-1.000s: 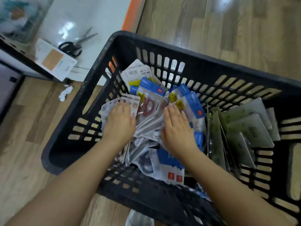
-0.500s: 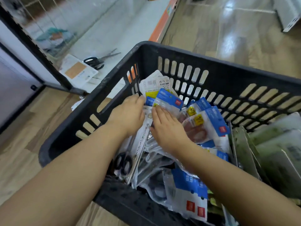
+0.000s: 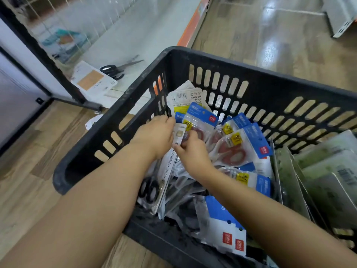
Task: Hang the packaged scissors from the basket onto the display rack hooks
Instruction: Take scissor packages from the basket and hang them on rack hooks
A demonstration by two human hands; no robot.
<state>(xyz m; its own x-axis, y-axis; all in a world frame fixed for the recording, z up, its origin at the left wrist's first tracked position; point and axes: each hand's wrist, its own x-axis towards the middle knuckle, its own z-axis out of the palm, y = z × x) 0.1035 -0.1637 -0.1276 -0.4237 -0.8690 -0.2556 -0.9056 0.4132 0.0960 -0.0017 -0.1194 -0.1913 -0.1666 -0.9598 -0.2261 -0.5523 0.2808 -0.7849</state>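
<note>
My left hand (image 3: 154, 135) and right hand (image 3: 190, 153) pinch one white scissors pack (image 3: 179, 135) inside the black basket (image 3: 119, 120). Beyond my fingers, a pack reads "NO:17272" (image 3: 183, 97); blue-topped packs (image 3: 249, 140) lie right. Loose scissors (image 3: 116, 69) rest on the floor far left.

The black basket (image 3: 251, 78) w/ slots in its walls sits on the floor, full of packs lying in a messy pile. Blue-top scissors packs (image 3: 239, 146) w/ red handles & yellow tags lie in the middle, tilted and overlapping. A white pack w/ black-handled scissors (image 3: 166, 176) leans at the left side. More blue-top packs (image 3: 224, 225) lie at the near wall.
</note>
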